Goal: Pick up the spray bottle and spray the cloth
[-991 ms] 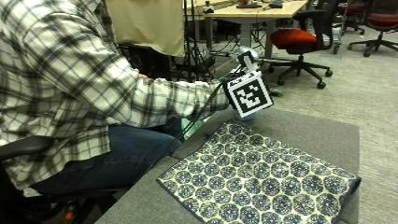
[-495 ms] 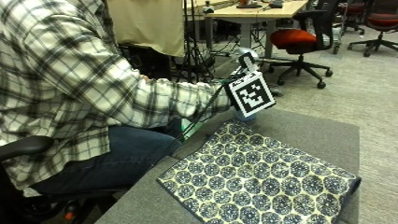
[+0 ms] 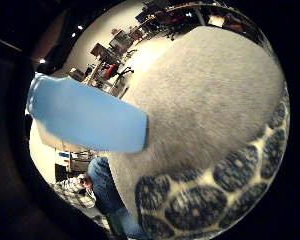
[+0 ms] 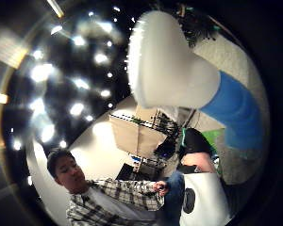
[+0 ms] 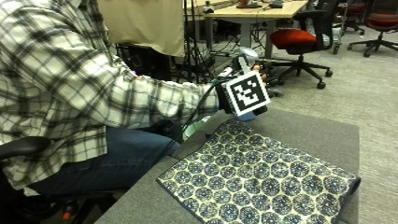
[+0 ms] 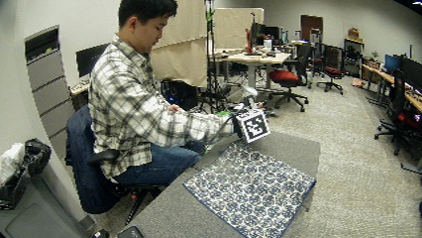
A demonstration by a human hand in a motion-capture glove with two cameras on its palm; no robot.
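Nearby, office chair (image 5: 304, 37) behind; right hand (image 5: 239, 88) fingers curl round spray bottle (image 5: 247, 58) above cloth (image 5: 261, 182).

The cloth (image 5: 264, 182) lies flat on the table (image 5: 317, 133), with bare table past it. The hand (image 5: 231, 95) and bottle (image 5: 246, 56) are above its corner.

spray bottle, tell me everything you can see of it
The spray bottle has a white spray head above a light blue body, both looking like plastic. The gloved right hand holds it lifted off the grey table, at the far edge of the patterned cloth. From outside, only its head and a bit of blue show past the hand; its grip is hidden.
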